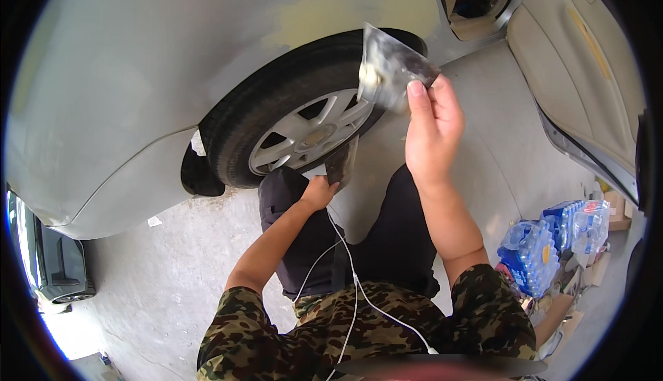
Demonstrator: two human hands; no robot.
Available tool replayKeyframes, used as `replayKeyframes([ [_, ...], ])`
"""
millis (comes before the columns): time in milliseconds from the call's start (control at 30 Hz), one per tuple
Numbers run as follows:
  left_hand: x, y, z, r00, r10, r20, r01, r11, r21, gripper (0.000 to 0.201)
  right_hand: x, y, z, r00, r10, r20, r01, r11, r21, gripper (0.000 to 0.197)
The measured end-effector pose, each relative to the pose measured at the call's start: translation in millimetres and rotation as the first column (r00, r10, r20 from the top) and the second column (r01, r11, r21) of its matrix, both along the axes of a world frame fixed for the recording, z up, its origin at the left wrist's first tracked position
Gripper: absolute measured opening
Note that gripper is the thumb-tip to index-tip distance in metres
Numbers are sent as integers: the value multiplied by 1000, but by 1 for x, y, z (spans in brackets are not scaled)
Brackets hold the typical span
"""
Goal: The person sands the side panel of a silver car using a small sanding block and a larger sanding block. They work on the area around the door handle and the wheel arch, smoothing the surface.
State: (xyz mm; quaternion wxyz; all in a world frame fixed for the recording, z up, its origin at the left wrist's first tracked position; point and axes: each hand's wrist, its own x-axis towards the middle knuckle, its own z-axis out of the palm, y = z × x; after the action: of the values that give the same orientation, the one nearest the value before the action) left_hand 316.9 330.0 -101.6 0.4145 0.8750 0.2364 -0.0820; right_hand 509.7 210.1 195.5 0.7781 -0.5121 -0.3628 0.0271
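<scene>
My right hand (435,129) is raised in front of the wheel, thumb and fingers closed on a flat body-filler spreader (397,70). A pale yellow lump of filler (370,74) sits near the left edge of its smeared blade. Lower down, by my left knee, my left hand (320,192) grips a second flat spreader (342,165), darker, its blade pointing up. Neither spreader touches the car. Beyond them is the silver car's panel (159,56), with a yellowish filler patch (352,11) above the tire (238,115).
An open car door (587,56) stands at the right. Blue-wrapped bottle packs (532,256) and cardboard litter the floor at lower right. A white cable (355,277) hangs over my lap. Another dark vehicle (62,263) is at far left.
</scene>
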Motion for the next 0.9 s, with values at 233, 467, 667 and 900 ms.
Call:
replayKeyframes([
  [233, 3, 3, 9, 998, -45, -45, 47, 999, 29, 41, -1, 111, -7, 253, -490, 834, 536, 789, 301, 26],
  [467, 2, -2, 16, 997, -37, -65, 35, 999, -27, 40, -11, 106, -17, 233, -511, 827, 557, 767, 318, 23],
  [667, 0, -3, 8, 997, -81, -16, 81, 997, -18, 37, -13, 130, 2, 250, -496, 831, 562, 774, 293, 23],
  [900, -2, 2, 0, 999, -42, 28, 45, 995, -86, 35, -23, 117, -23, 254, -503, 826, 552, 777, 304, 23],
])
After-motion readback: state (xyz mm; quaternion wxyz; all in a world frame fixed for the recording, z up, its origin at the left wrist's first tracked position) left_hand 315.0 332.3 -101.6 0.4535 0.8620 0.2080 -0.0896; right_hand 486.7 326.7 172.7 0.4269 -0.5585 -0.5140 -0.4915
